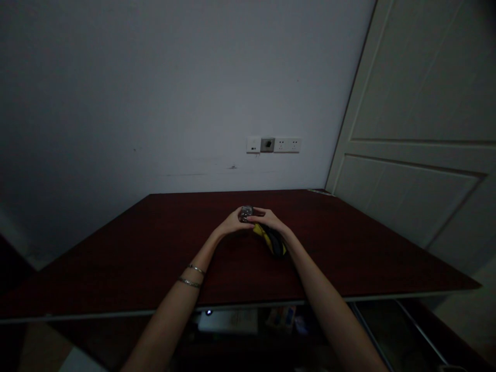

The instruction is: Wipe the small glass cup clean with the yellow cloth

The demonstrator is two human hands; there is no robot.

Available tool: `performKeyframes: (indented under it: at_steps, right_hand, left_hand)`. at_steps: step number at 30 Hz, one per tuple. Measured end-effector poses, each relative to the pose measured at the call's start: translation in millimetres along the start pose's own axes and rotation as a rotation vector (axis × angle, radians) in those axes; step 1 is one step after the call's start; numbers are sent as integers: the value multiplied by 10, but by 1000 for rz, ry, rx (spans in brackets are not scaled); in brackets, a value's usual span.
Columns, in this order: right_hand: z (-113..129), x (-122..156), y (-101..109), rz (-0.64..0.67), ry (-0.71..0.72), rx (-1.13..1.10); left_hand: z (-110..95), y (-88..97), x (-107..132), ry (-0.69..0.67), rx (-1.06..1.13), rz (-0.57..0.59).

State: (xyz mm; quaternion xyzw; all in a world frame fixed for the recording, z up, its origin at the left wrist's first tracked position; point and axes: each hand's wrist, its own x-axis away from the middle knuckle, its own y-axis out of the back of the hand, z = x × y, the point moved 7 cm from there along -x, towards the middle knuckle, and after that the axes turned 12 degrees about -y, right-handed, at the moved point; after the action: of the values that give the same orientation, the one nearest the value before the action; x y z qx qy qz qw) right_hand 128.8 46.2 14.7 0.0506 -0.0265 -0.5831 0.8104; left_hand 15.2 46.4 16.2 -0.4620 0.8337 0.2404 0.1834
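Over the desk (178, 258): both hands (231, 222) grip a shiny object (246, 212)
Object: probably stiff, slick, perhaps fragile; hold by sides

You can slide your left hand (231, 223) leftward over bare tabletop (155, 253), and your right hand (270, 219) outward too, up to the pale door panel (406, 186) bounding that side; straight ahead the wall (194, 103) stops you past the far edge, and between your forearms the yellow-and-black item (274, 242) by your right wrist blocks a low pass
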Motion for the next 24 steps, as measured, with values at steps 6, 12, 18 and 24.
performKeyframes:
  at_steps: [6,12,18,24]
  right_hand:
    - [67,45,-8,-10,33,54]
    - [63,86,110,-60,-20,77]
    - [151,97,538,-420,128,10]
    - [390,388,593,-904,434,50]
  left_hand:
    - [-25,21,-8,2,-51,-54]
    - [-86,76,-15,-4,-60,-155]
    - [-60,137,4,40,-105,-228]
    - [-58,-28,18,43,-143,-142]
